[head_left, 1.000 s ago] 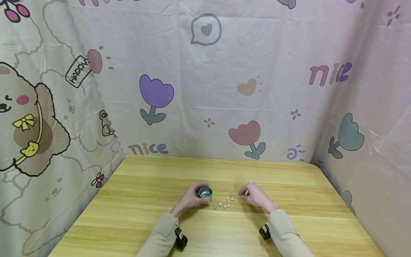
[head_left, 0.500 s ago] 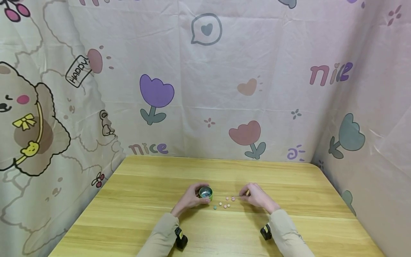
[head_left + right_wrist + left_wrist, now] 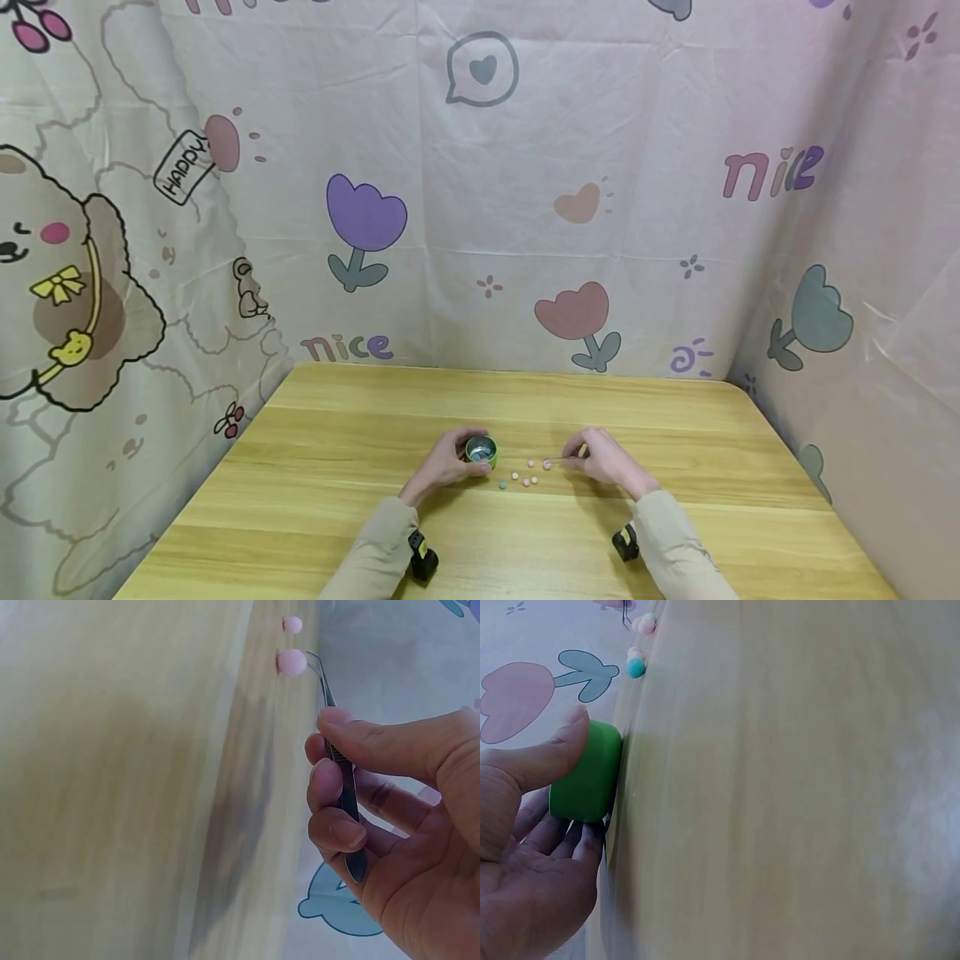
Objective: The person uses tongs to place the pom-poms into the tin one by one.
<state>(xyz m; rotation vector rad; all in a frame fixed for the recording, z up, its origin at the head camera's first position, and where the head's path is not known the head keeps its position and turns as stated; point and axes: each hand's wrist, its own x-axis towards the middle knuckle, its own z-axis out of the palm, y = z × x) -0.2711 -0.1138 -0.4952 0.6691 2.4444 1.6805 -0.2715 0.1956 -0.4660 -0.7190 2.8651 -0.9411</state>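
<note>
My left hand (image 3: 448, 460) holds a small round green tin (image 3: 589, 776) on the table, thumb on the near side and fingers curled behind. Its open top faces up, and bluish bits show inside. Dark metal tweezers (image 3: 349, 796) with bent tips are pinched between the thumb and fingers of my right hand (image 3: 397, 802). Those tips are right at a pink pompom-like ball (image 3: 292, 663) on the tabletop. Another pink ball (image 3: 293, 625) lies just beyond it. Between the two hands are several more small balls, among them a teal ball (image 3: 635, 667) close to the tin.
The wooden table (image 3: 360, 400) reaches back to a printed cloth (image 3: 480, 167) hung behind it and along both sides. A black wrist camera (image 3: 423, 562) sits on the left sleeve, and another camera (image 3: 626, 543) on the right.
My right hand has shifted slightly to the right with the tweezers, and the pink ball at their tips has moved the same way. The left hand and tin stay put.
</note>
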